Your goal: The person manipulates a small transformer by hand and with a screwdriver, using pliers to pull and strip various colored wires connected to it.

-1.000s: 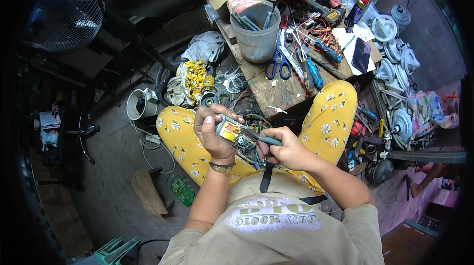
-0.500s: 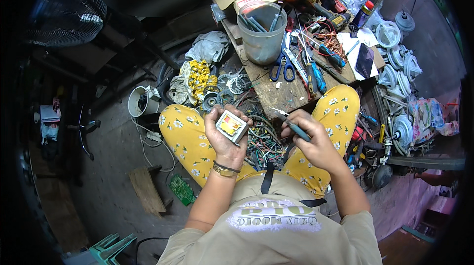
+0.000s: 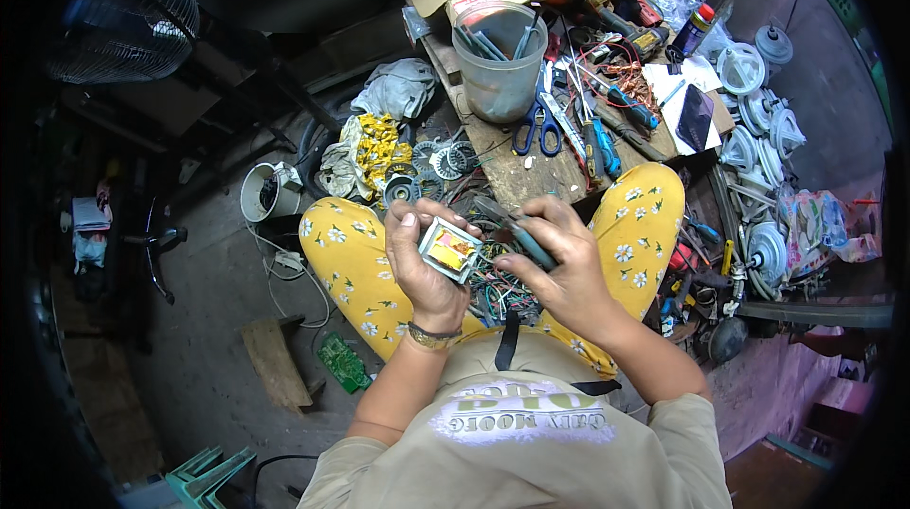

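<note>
Above my lap, my left hand [image 3: 424,263] cups a small square block [image 3: 449,249] with a pale grey frame and a yellow, partly red face turned up. My fingers curl round its far edge and the thumb lies along its side. Just to the right, my right hand [image 3: 561,261] grips a knife [image 3: 536,248] by its grey-blue handle. The blade end points up and left toward the block, apart from it, and is hard to make out against the clutter. Under both hands lies a heap of coloured wire scraps [image 3: 507,293] between my knees.
Ahead stands a wooden bench [image 3: 531,177] with a plastic bucket [image 3: 500,68], scissors [image 3: 540,125], screwdrivers [image 3: 607,147] and a phone [image 3: 696,118]. White plastic parts [image 3: 763,168] pile up at the right. A white pail [image 3: 270,191], wood block [image 3: 277,362] and green circuit board [image 3: 343,362] sit at left.
My right hand has moved left and closer to the block, and the knife has turned more upright. My left hand has tilted the block slightly.
</note>
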Motion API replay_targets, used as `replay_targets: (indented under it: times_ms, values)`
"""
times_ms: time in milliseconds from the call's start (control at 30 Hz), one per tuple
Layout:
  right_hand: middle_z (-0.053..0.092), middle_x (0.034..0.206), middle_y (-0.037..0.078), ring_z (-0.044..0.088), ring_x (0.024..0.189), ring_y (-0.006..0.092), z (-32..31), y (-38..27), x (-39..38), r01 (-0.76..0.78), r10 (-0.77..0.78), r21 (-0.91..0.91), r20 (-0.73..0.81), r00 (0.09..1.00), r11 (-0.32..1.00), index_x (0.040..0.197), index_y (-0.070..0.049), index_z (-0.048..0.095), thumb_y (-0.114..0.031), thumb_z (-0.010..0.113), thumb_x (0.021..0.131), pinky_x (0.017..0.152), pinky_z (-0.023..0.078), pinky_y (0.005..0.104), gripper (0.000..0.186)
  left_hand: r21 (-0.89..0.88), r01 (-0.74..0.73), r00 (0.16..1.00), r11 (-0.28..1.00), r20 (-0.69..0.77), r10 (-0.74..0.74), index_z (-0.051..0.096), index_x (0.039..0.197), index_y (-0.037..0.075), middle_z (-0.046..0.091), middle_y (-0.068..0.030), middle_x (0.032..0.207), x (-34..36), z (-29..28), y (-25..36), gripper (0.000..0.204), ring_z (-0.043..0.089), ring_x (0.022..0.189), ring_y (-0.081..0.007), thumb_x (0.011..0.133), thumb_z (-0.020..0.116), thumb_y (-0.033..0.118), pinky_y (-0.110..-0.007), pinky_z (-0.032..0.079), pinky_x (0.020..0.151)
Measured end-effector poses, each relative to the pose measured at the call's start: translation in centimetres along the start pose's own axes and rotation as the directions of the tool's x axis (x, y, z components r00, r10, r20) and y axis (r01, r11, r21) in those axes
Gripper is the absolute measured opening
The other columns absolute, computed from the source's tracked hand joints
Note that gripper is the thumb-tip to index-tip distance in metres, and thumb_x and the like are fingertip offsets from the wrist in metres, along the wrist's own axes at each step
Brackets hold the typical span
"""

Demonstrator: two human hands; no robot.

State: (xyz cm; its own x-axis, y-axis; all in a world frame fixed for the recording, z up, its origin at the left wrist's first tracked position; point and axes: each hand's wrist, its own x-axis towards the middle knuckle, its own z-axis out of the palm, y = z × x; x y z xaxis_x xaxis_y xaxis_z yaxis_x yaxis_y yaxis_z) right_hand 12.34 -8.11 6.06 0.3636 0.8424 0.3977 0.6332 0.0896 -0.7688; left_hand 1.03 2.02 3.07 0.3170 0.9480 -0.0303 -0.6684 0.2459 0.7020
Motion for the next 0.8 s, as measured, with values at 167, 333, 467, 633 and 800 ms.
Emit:
replay_targets:
  times_ms: [167,333,467,633,800]
  values:
    - [0.061,0.089,0.013,0.061,0.083,0.0293,2.1,0.1,0.9,-0.085,0.091,0.283,-0.007,0.996,0.955,0.087,0.003,0.067,-0.012,0.08,0.073,0.074,0.048,0.0368,0.024,-0.001,0.03,0.999,1.0,0.019,-0.03,0.042,0.086,0.012,0.058,-0.0098,0.075,-0.2,-0.7,-0.7,0.017,0.057,0.067,-0.0167,0.097,0.042,0.025,-0.03,0.049,0.062]
    - [0.061,0.085,0.014,0.061,0.08,0.0304,2.0,0.9,0.8,-0.217,0.191,0.391,0.105,0.976,0.895,0.087,0.003,0.065,-0.008,0.074,0.079,0.073,0.048,0.037,0.017,-0.067,0.143,0.989,0.987,0.044,-0.14,0.043,0.087,0.01,0.057,-0.0096,0.075,-0.2,-0.8,-0.5,0.016,0.058,0.068,-0.0167,0.097,0.042,0.022,-0.032,0.053,0.063]
    - [0.06,0.097,0.013,0.059,0.091,0.0332,-0.4,1.0,0.1,-0.044,0.052,-0.069,0.127,0.991,0.997,0.092,0.0,0.063,-0.005,0.068,0.076,0.079,0.048,0.0383,0.017,0.03,0.027,0.999,0.999,0.044,-0.028,0.04,0.084,0.011,0.055,-0.0092,0.075,-0.2,-0.3,0.2,0.022,0.058,0.067,-0.0174,0.098,0.042,0.027,-0.033,0.056,0.062]
    - [0.059,0.114,0.01,0.056,0.104,0.0303,-2.4,-1.2,-1.8,0.18,-0.066,-0.487,0.242,0.968,0.855,0.096,-0.007,0.066,-0.007,0.065,0.07,0.084,0.047,0.0431,0.026,0.171,-0.207,0.975,0.963,0.115,0.189,0.039,0.083,0.009,0.053,-0.0109,0.076,0.1,-0.1,0.4,0.019,0.058,0.068,-0.0192,0.096,0.041,0.023,-0.035,0.056,0.063]
    - [0.06,0.116,0.01,0.056,0.102,0.0304,-2.6,-2.0,-1.4,0.224,-0.098,-0.583,0.24,0.966,0.781,0.094,-0.007,0.068,-0.011,0.062,0.074,0.084,0.046,0.0444,0.021,0.191,-0.245,0.966,0.95,0.126,0.224,0.039,0.084,0.008,0.053,-0.0108,0.077,-0.1,-0.1,-0.1,0.018,0.058,0.069,-0.0194,0.095,0.041,0.022,-0.036,0.056,0.064]
